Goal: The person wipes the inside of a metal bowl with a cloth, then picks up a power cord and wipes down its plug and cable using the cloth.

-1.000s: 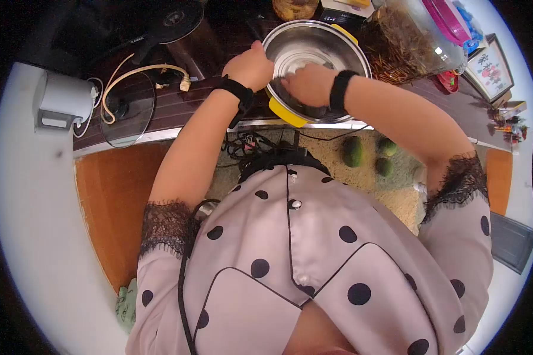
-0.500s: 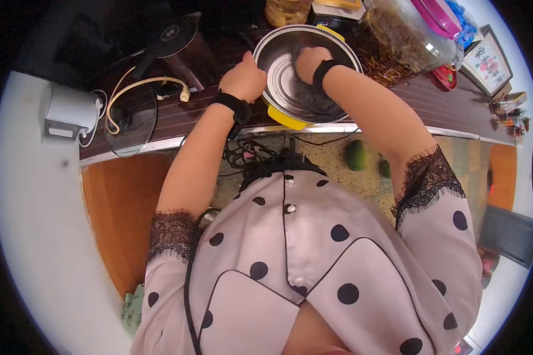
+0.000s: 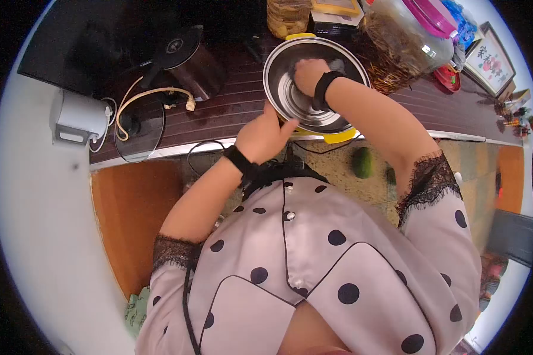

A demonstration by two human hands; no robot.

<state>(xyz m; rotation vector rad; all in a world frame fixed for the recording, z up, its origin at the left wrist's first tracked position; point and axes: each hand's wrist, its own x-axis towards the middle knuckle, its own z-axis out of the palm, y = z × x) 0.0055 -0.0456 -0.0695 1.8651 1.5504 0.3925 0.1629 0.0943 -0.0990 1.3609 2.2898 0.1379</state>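
A round steel pot [image 3: 290,109] with yellow handles stands at the counter's front edge. Inside it, my right hand [image 3: 311,77] is curled near the inner wall; its fingertips are hidden, and a greyish thing beside them is too unclear to name. My left hand [image 3: 265,137] is at the pot's near left rim, thumb apart from the fingers. Part of that hand lies against the outside of the pot, and whether it grips the rim cannot be made out.
Left on the counter [image 3: 237,106] are a dark kettle [image 3: 189,65], a glass lid [image 3: 145,133] and a cream cable [image 3: 154,92]. Behind the pot stand a jar [image 3: 287,18] and a box [image 3: 336,22]. A large pink-lidded container [image 3: 411,38] and a picture frame [image 3: 490,62] are right.
My left hand has moved from the pot's left side down to its near left rim, and its thumb has spread. The pot has turned, its yellow handles shifting round. My right hand remains inside.
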